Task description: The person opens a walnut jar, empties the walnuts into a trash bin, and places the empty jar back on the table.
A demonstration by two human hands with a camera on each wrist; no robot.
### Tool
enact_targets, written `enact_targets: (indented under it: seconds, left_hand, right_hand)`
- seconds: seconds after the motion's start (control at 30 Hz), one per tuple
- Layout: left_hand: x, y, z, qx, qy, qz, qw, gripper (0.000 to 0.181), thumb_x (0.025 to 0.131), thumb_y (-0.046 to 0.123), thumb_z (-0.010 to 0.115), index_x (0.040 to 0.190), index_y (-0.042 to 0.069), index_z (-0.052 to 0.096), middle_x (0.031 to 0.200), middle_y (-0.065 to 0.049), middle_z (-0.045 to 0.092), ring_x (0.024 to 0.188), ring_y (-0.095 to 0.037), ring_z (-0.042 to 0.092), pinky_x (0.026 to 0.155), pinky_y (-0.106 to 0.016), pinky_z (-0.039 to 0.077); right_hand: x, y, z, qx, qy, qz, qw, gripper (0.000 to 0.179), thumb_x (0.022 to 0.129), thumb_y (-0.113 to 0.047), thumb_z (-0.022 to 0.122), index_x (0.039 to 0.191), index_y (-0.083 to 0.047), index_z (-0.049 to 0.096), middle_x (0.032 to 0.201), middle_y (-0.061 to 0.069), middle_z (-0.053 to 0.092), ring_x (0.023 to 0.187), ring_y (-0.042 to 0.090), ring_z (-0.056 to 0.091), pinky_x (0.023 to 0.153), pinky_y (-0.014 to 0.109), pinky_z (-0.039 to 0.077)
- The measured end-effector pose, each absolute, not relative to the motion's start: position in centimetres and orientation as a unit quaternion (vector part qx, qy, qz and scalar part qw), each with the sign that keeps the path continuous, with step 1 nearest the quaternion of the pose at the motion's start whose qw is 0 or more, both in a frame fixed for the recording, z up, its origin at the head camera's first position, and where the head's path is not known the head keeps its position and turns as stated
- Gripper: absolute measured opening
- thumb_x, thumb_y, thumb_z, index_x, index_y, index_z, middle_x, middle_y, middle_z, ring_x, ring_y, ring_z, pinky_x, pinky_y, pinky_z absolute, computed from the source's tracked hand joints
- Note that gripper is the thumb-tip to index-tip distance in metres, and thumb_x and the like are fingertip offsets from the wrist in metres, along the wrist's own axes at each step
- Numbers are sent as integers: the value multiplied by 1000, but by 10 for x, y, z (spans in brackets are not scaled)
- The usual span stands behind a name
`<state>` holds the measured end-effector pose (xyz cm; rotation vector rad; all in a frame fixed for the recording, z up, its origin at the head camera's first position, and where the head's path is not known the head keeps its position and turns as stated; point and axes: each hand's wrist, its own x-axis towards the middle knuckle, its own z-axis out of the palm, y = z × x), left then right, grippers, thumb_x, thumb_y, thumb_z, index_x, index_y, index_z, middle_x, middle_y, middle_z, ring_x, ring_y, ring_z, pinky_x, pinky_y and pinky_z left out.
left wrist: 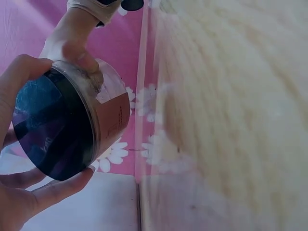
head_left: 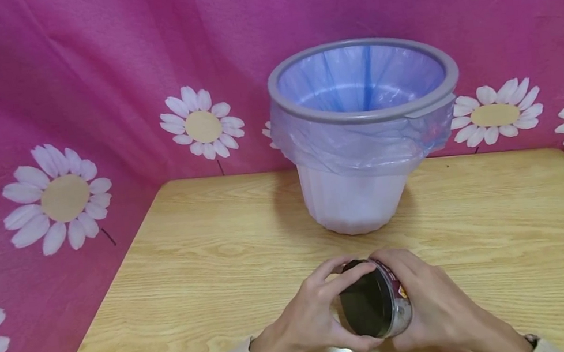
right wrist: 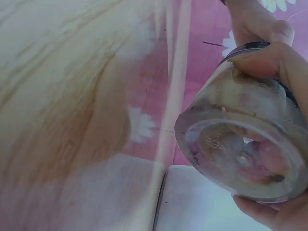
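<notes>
Between both hands, above the near part of the table, a clear plastic jar [head_left: 401, 314] with a dark lid [head_left: 365, 301] is tilted on its side. My left hand [head_left: 314, 311] grips the lid's rim, thumb and fingers spread around it. Around the jar's body curls my right hand [head_left: 430, 298]. In the left wrist view the dark lid [left wrist: 54, 126] faces the camera, and a brownish label [left wrist: 113, 118] shows on the side. The jar's see-through base [right wrist: 243, 156] fills the right wrist view; the jar looks mostly see-through inside.
A white waste bin [head_left: 354, 197] with a grey rim [head_left: 366, 115] and a bluish liner bag [head_left: 341, 149] stands on the wooden table [head_left: 207, 254] beyond the hands. Behind and to the left hangs a pink cloth [head_left: 106, 56] printed with daisies.
</notes>
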<state>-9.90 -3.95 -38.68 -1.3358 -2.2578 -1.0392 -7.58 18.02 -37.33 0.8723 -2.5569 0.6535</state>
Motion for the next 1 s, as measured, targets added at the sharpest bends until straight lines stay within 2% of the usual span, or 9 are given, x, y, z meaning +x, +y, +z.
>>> enact_targets:
  seconds: [0.2, 0.43, 0.67, 1.0]
  left_hand:
    - [-97, -42, -384, -472, -784, -370, 163, 92, 55, 41, 91, 136, 17, 53, 128, -6, 54, 111, -11, 54, 93, -18, 45]
    - [-103, -38, -382, -489, -769, -372, 177, 93, 54, 41, 91, 135, 16, 53, 127, -7, 54, 113, -12, 55, 94, -19, 45]
    - [-102, -35, -384, -486, -766, -373, 194, 91, 54, 39, 91, 134, 15, 54, 126, -8, 55, 109, -13, 56, 94, -19, 46]
    - [-100, -38, -386, -470, -773, -383, 186, 91, 53, 38, 91, 133, 16, 55, 126, -8, 56, 108, -14, 57, 91, -20, 47]
  right_hand:
    - [-72, 178, -374, 296, -911, 235, 168, 107, 29, -33, 89, 126, -11, 52, 118, -8, 54, 100, 7, 55, 76, 34, 54]
    - [-71, 182, -372, 300, -901, 229, 213, 108, 27, -35, 87, 126, -8, 54, 115, -6, 56, 99, 9, 55, 73, 36, 54]
    - [-72, 182, -372, 301, -899, 233, 215, 107, 28, -35, 87, 126, -8, 54, 116, -6, 56, 100, 9, 54, 75, 37, 54]
    - [-71, 178, -374, 297, -902, 237, 206, 107, 28, -36, 88, 126, -7, 55, 114, -7, 55, 99, 8, 54, 74, 35, 55]
